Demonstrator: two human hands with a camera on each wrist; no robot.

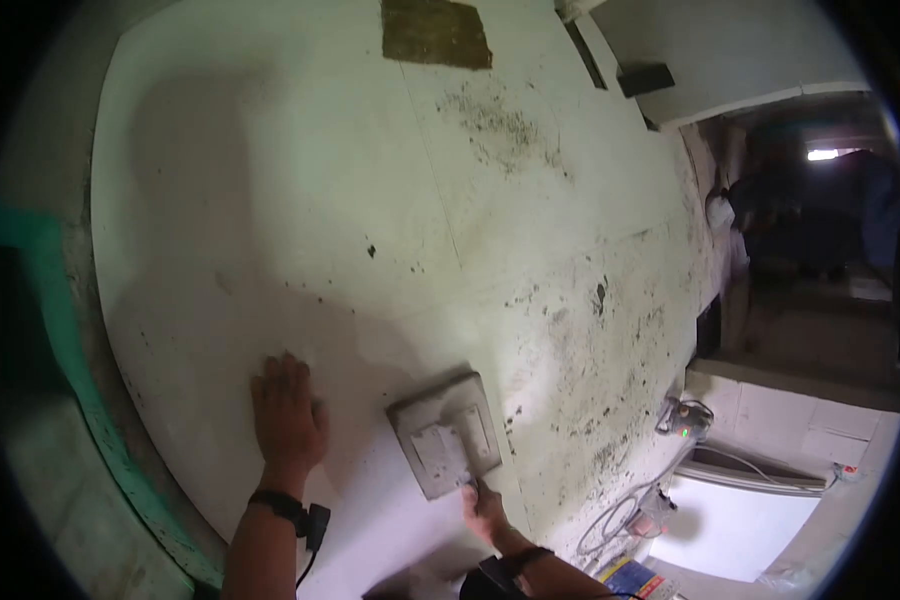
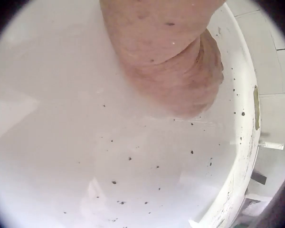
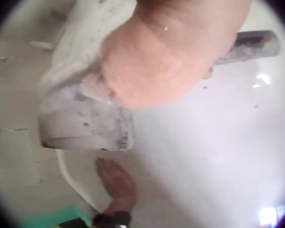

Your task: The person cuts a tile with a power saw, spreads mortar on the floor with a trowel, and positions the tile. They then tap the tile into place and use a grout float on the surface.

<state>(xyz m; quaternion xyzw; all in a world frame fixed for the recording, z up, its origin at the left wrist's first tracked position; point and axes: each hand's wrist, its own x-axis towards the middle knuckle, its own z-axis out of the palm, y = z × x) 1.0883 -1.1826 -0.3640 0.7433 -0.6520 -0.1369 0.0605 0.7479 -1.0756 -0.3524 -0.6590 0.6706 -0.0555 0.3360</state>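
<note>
A large white panel (image 1: 310,250), speckled with dark spots, fills most of the head view. My left hand (image 1: 288,410) rests on it with the fingers straight, holding nothing. In the left wrist view that hand (image 2: 175,71) is seen from the wrist, its fingers mostly hidden. My right hand (image 1: 485,508) grips the handle of a square, flat-plated hand tool (image 1: 402,420), dusty grey with a dark rim. The plate lies close over the panel, right of my left hand. In the right wrist view, the dark handle end (image 3: 256,45) sticks out beyond my fist.
A brown patch (image 1: 435,35) marks the panel's far end, with a dark block (image 1: 646,80) to its right. At the right lie a corded power tool (image 1: 684,418), a cable (image 1: 610,515) and a colourful container (image 1: 630,578). A green strip (image 1: 55,290) runs along the left.
</note>
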